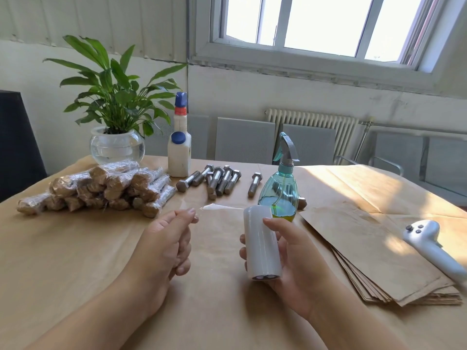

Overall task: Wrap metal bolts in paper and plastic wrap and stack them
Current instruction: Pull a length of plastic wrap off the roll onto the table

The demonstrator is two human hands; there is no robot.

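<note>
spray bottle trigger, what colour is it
Grey, on a teal neck above the translucent teal spray bottle; the head view shows it.

Work surface: table covered with a sheet of brown kraft paper (75,261).

On it, far left: clear glass bowl vase holding a green leafy plant (117,147). In front of the vase: pile of brown-paper bundles sealed in clear plastic film (101,189).

Centre back: white plastic bottle with blue caps (179,152), upright. Just right of it, a cluster of bare grey steel hex bolts (214,179), lying flat; one more bolt (253,184) lies apart to their right.

Beside that: translucent teal spray bottle with grey trigger (280,190), upright.

Right side: stack of brown paper sheets (374,251), edges fanned. A white handheld controller with small dark buttons (432,246) rests on the stack.
</note>
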